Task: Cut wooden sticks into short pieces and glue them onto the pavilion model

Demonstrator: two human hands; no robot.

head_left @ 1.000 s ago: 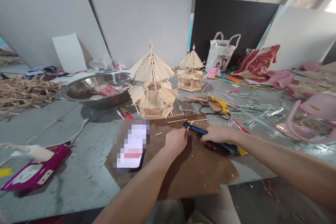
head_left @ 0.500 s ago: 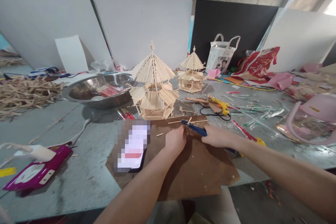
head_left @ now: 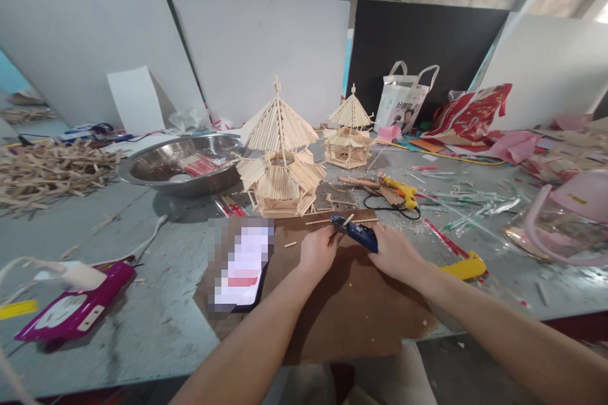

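Note:
My right hand (head_left: 392,254) is closed around a blue hand cutter (head_left: 363,237), its head pointing left above the brown board (head_left: 361,310). My left hand (head_left: 319,249) is closed at the cutter's head, fingertips pinched on a short wooden stick (head_left: 349,219) that rises at a slant beside the head. The cutter's jaws are too small and blurred to read. Just behind both hands, a thin wooden stick (head_left: 317,222) lies across the board's far edge. A short cut piece of stick (head_left: 290,245) rests left of my left hand.
Behind the board stand a larger stick-built pavilion (head_left: 281,183) and a smaller pavilion (head_left: 348,139). A phone (head_left: 244,266) lies on the board's left. Further left are a metal basin (head_left: 142,171) and a purple power strip (head_left: 90,304). A yellow glue gun (head_left: 403,193) and a yellow-handled tool (head_left: 468,267) lie right.
The cutter has turned in my right hand and now shows broader. My right forearm has shifted down, baring more of the yellow-handled tool. My left hand stays at the cutter's head.

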